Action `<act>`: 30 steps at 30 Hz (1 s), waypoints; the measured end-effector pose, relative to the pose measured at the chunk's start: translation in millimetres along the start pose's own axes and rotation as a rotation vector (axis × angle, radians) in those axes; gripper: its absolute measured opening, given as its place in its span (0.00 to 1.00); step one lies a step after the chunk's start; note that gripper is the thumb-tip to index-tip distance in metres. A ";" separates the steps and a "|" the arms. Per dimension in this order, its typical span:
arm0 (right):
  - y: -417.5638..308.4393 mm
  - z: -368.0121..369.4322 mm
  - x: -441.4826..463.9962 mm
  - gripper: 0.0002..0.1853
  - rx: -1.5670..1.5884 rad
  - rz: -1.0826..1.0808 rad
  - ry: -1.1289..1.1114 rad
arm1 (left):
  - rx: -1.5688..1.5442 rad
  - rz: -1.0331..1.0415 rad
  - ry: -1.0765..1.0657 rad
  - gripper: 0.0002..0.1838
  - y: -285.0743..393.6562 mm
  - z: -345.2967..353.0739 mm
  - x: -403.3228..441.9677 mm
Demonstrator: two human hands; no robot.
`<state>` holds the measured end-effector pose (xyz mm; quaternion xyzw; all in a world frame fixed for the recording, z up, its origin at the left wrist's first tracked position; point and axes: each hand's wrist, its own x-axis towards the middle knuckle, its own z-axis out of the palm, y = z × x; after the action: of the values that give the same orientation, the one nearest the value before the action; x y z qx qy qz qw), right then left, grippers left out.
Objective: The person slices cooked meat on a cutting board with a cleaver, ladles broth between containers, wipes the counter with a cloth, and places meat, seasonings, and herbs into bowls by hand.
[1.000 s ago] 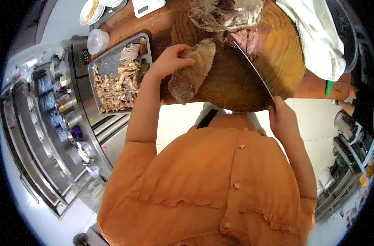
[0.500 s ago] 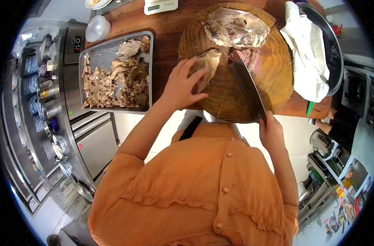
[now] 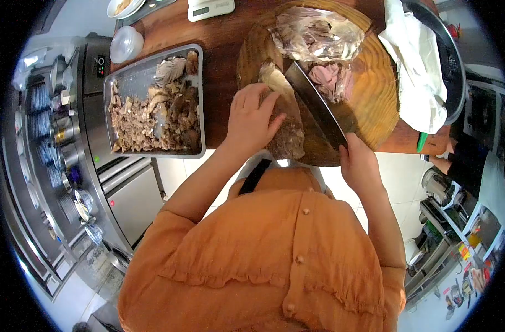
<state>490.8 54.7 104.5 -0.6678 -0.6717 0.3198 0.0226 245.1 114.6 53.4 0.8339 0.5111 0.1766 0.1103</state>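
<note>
A long piece of cooked meat (image 3: 288,113) with a pale fatty edge lies on the round wooden chopping board (image 3: 374,119). My left hand (image 3: 254,114) grips its left side, the thumb lying over the top and some fingers hidden. In my right hand (image 3: 358,160) is the handle of a broad dark-bladed knife (image 3: 319,104). The blade points away from me and to the left, along the right side of the meat piece. Pink meat slices (image 3: 331,82) lie right of the blade. Behind them rests a larger chunk of meat (image 3: 318,34).
A metal tray (image 3: 201,127) of cut meat stands left of the board, with a plastic tub (image 3: 126,45) and white scale (image 3: 209,9) behind. White cloth (image 3: 413,72) hangs over a black-lined bin (image 3: 456,72) at right, near a green handle (image 3: 422,142). Another person's arm (image 3: 441,164) shows far right.
The meat piece under my left hand has turned and now reaches toward the board's near edge. The knife has shifted left, away from the pink slices, to beside that piece.
</note>
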 end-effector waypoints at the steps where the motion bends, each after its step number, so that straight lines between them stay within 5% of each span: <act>1: -4.3 0.3 -3.8 0.09 0.001 0.050 0.027 | -0.063 0.036 0.032 0.26 -5.2 6.6 5.3; 9: -20.1 10.4 -5.6 0.17 -0.088 -0.028 0.003 | -0.134 0.074 0.142 0.21 -14.0 30.1 26.8; 30: -44.0 -4.6 21.7 0.08 -0.160 -0.113 -0.109 | -0.148 0.067 0.136 0.21 -27.3 36.1 34.7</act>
<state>451.7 80.5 119.7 -0.6102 -0.7318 0.2993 -0.0494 252.0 157.8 16.8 0.8261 0.4750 0.2736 0.1308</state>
